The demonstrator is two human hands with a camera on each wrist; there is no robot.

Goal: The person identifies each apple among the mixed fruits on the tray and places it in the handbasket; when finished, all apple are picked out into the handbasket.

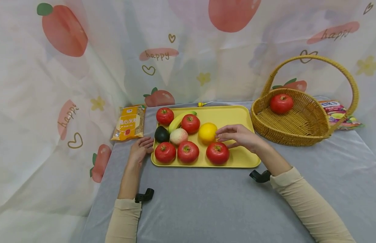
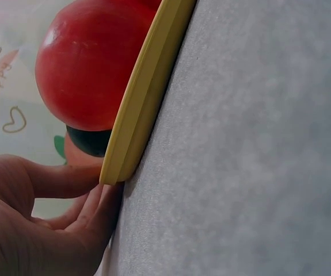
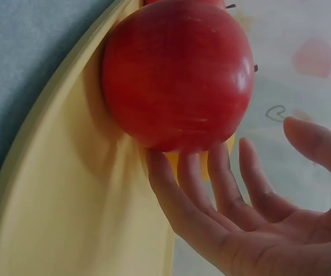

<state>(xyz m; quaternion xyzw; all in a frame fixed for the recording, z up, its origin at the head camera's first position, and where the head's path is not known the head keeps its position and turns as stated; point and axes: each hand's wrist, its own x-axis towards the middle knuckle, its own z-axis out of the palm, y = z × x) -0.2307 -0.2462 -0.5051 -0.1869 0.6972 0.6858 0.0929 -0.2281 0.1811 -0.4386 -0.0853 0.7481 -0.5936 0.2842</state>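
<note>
My left hand [image 1: 141, 150] is at the left edge of the yellow tray [image 1: 236, 118]. In the left wrist view its thumb and fingers pinch the tray's rim [image 2: 133, 109]. Over the tray's right half, my right hand [image 1: 239, 136] has its fingers spread and holds nothing. Its fingertips are right by the yellow lemon-like fruit [image 1: 207, 132] and the front right red apple [image 1: 217, 153]. That apple [image 3: 177, 75] fills the upper right wrist view, just past the fingers. Several other red apples, a banana [image 1: 175, 123], a peach [image 1: 178, 136] and a dark avocado [image 1: 161, 134] lie on the tray's left side.
A wicker basket [image 1: 285, 133] with a tall handle stands at the right, holding one red apple [image 1: 281, 103]. Behind it lies a colourful packet [image 1: 336, 113]. An orange food bag [image 1: 129, 123] is left of the tray. A printed curtain [image 1: 188, 67] hangs behind the grey cloth.
</note>
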